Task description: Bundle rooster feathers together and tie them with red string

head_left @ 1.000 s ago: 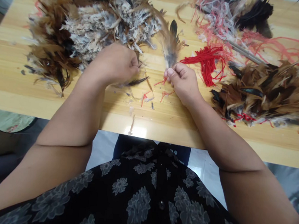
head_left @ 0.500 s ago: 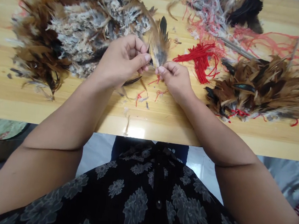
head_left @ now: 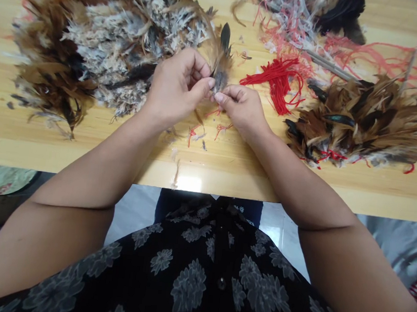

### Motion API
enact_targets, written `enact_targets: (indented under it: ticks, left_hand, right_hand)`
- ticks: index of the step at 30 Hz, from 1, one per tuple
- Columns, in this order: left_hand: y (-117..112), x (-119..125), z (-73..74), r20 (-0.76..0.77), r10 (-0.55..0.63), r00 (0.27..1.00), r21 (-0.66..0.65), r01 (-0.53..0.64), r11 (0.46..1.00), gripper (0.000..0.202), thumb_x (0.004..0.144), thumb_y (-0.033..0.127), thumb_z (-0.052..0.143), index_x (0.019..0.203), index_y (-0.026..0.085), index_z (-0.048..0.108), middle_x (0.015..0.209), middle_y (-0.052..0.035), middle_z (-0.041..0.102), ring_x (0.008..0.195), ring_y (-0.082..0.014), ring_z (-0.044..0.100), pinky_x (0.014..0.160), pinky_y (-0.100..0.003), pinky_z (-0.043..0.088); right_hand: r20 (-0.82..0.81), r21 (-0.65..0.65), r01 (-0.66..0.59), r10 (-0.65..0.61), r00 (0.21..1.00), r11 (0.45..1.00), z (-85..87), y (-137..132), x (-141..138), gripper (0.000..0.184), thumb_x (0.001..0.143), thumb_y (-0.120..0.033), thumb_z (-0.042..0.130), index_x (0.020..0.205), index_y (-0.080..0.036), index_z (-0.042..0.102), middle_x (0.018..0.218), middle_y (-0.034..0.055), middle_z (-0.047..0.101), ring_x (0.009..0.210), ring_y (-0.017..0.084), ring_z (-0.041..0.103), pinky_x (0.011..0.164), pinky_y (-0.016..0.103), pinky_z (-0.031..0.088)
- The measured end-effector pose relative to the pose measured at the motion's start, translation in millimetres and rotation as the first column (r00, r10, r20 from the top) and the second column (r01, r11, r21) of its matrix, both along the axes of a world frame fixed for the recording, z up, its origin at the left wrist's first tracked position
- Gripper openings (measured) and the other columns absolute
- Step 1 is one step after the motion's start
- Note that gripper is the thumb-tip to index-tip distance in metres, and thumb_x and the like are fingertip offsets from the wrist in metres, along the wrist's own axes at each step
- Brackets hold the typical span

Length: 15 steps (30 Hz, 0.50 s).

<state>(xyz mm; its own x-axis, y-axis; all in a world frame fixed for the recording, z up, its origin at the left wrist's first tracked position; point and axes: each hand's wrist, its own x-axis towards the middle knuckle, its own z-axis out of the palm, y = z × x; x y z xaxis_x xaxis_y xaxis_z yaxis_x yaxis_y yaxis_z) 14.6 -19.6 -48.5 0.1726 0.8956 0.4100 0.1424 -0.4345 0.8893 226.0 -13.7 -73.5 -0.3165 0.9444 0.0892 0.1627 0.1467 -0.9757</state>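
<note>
A small bunch of brown and dark feathers [head_left: 223, 60] stands upright between my two hands, its tips pointing away from me. My left hand [head_left: 180, 86] pinches it low on its left side with thumb and forefinger. From the right, my right hand [head_left: 241, 105] has its thumb and fingertips closed on the quill ends. The fingertips of both hands nearly meet, and the quills between them are mostly hidden. Short red thread scraps [head_left: 221, 129] lie on the table just below the hands. A bundle of red threads [head_left: 279, 81] rests right of the feathers.
A big heap of brown and fluffy grey feathers [head_left: 105, 41] covers the table's left. Brown feather bunches with red ties [head_left: 364, 125] lie at the right. Behind them are tangled pink strings [head_left: 383, 55], grey sticks [head_left: 330, 65] and black feathers [head_left: 344, 16]. The wooden table's front edge [head_left: 220, 189] is near my body.
My left hand has come slightly right, closer to my right hand, and now pinches the feather bunch. The dark feather it held apart has merged with the bunch.
</note>
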Motion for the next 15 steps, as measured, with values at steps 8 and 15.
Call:
enact_targets:
  ticks: [8,15]
  left_hand:
    - [-5.0,3.4,2.4,0.019,-0.015,1.000,0.005,0.015,1.000,0.026,0.109,0.034,0.100,0.103,0.029,0.075,0.093,-0.0003,0.081,0.100,-0.0270,0.087,0.083,-0.037,0.064]
    - [3.7,2.4,-11.0,0.052,-0.083,0.995,0.038,0.081,0.996,0.041,0.108,0.055,0.103,0.106,0.029,0.071,0.088,0.0019,0.075,0.091,-0.0251,0.085,0.080,-0.036,0.064]
  right_hand:
    - [0.028,0.018,-0.024,0.024,0.999,1.000,0.7,0.5,0.0,0.038,0.112,-0.046,0.085,0.089,-0.021,0.069,0.080,-0.0024,0.060,0.084,0.015,0.057,0.087,0.031,0.057]
    - [0.042,0.037,-0.025,0.024,0.999,0.999,0.4,0.1,-1.2,0.032,0.120,-0.035,0.070,0.092,-0.020,0.066,0.084,-0.0022,0.063,0.086,0.014,0.062,0.094,0.031,0.061]
